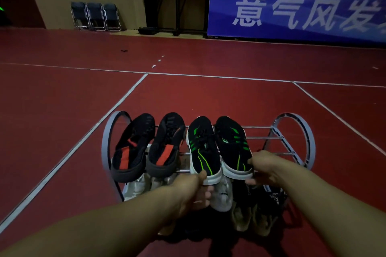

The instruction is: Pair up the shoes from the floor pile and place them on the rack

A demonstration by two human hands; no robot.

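Both your hands are out front at the near edge of the rack (307,131), top tier. Your left hand (193,188) grips the heel of the left black/green shoe (201,148), thumb on top of the heel rim, fingers curled under. Your right hand (264,168) pinches the heel of the right black/green shoe (231,146), fingers wrapped over the back edge. Both shoes sit on the top rails w/ toes pointing away from you, side by side, touching or nearly so. Left of them, same tier: black/red pair (150,144), also toes away. Lower tier holds white shoes (221,196) below your left hand, plus dark shoes (273,194) under your right; details too dim to tell. Tan pair (250,221) sits lowest, near the red floor (62,110). Blue banner (296,8) and folding chairs (96,16) at the far wall.
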